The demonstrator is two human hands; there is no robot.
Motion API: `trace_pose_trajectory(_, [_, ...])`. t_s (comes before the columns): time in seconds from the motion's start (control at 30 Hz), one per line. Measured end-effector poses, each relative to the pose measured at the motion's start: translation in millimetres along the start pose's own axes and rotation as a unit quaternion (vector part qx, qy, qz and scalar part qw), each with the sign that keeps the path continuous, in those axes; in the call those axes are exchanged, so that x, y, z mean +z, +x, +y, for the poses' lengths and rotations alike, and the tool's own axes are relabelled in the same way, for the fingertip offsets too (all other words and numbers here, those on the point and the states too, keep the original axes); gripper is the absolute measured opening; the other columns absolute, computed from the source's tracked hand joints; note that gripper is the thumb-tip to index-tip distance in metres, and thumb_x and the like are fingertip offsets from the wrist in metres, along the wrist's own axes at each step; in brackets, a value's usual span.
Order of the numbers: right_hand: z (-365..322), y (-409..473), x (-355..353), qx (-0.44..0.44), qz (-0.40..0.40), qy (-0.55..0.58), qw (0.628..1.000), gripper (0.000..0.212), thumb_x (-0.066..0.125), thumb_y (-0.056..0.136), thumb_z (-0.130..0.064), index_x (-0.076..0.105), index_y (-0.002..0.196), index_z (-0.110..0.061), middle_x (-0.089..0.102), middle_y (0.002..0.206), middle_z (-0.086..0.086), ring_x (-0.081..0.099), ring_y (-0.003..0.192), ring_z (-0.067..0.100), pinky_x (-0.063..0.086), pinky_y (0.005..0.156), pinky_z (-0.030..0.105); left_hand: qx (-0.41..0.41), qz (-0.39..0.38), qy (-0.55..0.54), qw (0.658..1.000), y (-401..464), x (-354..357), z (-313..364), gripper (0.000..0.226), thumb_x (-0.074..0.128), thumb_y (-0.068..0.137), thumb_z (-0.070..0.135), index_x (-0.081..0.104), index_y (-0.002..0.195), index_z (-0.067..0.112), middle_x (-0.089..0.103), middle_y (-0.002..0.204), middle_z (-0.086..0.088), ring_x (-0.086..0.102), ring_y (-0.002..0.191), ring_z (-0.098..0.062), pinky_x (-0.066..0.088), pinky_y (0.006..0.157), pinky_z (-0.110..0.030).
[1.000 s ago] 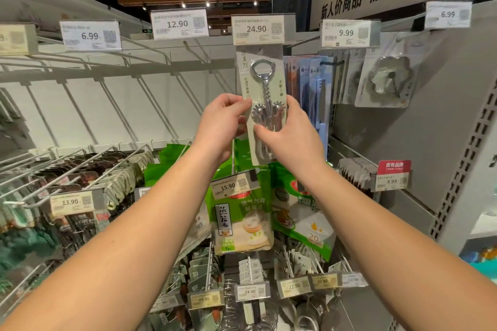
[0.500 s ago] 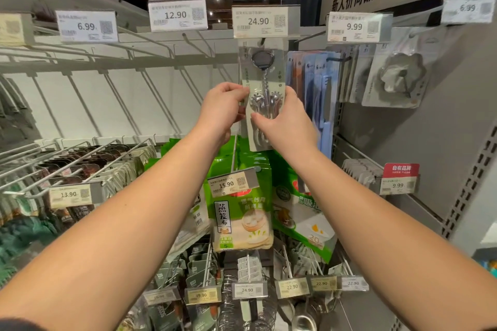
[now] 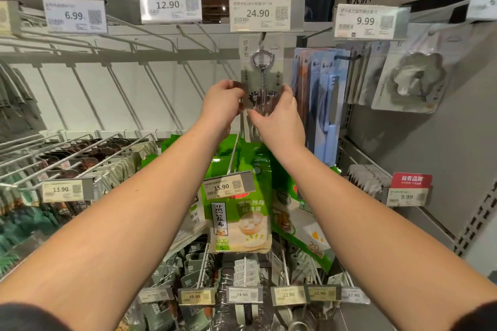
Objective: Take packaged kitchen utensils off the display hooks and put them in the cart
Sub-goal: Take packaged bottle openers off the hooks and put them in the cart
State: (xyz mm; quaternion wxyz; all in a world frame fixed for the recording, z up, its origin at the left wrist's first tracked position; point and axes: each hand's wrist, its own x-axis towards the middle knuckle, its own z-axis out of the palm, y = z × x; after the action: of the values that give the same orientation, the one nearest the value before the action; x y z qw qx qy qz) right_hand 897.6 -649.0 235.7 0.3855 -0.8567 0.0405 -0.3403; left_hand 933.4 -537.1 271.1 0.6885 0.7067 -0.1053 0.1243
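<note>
A packaged metal corkscrew [image 3: 262, 67] on a pale card hangs from the display hook under the 24.90 price tag [image 3: 265, 14]. My left hand [image 3: 223, 103] pinches the card's left edge at mid-height. My right hand [image 3: 279, 118] grips its right edge and lower part, fingers curled round the pack. The card's bottom half is hidden behind my hands. No cart is in view.
Bare white hooks [image 3: 150, 35] jut out at upper left. Blue packaged utensils [image 3: 325, 105] and a flower-shaped mould pack [image 3: 414, 78] hang to the right. Green steamer-cloth packs [image 3: 239, 212] hang below under a 15.90 tag, with more packed hooks at lower left.
Both hands have stayed on the corkscrew pack while my view moved closer and tilted. The pack now sits higher and farther back under the 24.90 tag.
</note>
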Motion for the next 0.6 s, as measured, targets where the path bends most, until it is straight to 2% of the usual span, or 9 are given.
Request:
trace_pose_trajectory(0.17, [4.6,3.3,2.1,-0.008,-0.007,0.009,1.000,0.095,0.073,0.087,-0.045,0.018,0.156,-0.011,0.041,0.150,0.010,0.050,0.132,0.031,0.048,0.098,0.043,0.009,0.001,-0.002,1.000,-2.2,-1.1,-1.1,0.015,0.052,0.094,0.001,0.062,0.101,0.008,0.067,0.087,-0.004,0.060,0.067,-0.014,0.047,0.048,-0.013])
trace_pose_trajectory(0.4, [12.0,-2.4,-4.1,-0.001,-0.009,0.017,1.000,0.106,0.075,0.083,-0.053,0.013,0.158,-0.013,0.030,0.154,0.012,0.040,0.139,0.029,0.040,0.106,0.041,-0.002,0.018,0.014,1.000,-9.2,-22.4,-11.8,0.004,0.062,0.095,0.019,0.060,0.092,0.022,0.064,0.099,-0.002,0.057,0.079,-0.017,0.049,0.073,-0.028])
trace_pose_trajectory(0.5, [10.9,-15.1,-8.1,-0.017,0.029,-0.002,0.999,0.098,0.071,0.085,-0.052,0.017,0.157,-0.012,0.028,0.153,0.012,0.030,0.142,0.031,0.030,0.114,0.045,0.003,0.011,0.022,1.000,-21.4,-43.9,-16.2,0.006,0.059,0.097,0.023,0.060,0.092,0.022,0.065,0.099,0.000,0.059,0.078,-0.016,0.048,0.077,-0.031])
trace_pose_trajectory(0.6, [-4.5,-36.3,-5.3,-0.065,0.060,-0.011,0.996,0.080,0.067,0.090,-0.041,0.028,0.153,-0.011,0.032,0.149,0.012,0.030,0.140,0.031,0.026,0.115,0.046,0.012,0.022,0.034,0.999,-40.9,-75.8,-20.8,0.009,0.058,0.098,0.022,0.060,0.089,0.022,0.065,0.095,0.000,0.060,0.077,-0.016,0.048,0.075,-0.031])
